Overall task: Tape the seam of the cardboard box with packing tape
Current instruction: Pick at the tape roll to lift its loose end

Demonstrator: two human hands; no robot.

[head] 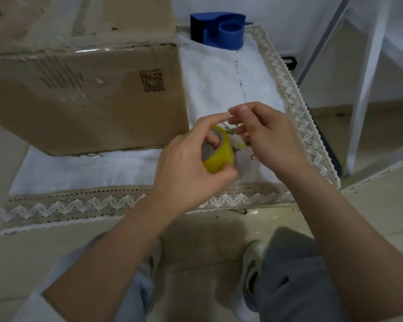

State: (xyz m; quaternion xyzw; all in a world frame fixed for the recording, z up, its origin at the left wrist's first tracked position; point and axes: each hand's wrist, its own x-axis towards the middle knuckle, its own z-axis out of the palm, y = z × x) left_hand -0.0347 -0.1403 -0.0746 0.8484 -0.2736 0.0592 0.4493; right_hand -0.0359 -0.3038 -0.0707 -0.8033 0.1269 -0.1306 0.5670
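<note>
A large brown cardboard box (84, 89) stands on the white cloth at the left, old clear tape shining along its top edge. In front of its right corner my left hand (186, 163) grips a yellowish roll of packing tape (219, 156), fingers through its core. Just to the right of the roll, my right hand (263, 133) pinches thumb and forefinger near my left forefinger tip. Whether a clear tape end lies between them I cannot tell.
A blue tape dispenser (219, 30) lies at the back of the white lace-edged cloth (219, 80). White metal frame legs (368, 89) rise at the right. My knees and shoes (254, 270) are on the floor below the table's front edge.
</note>
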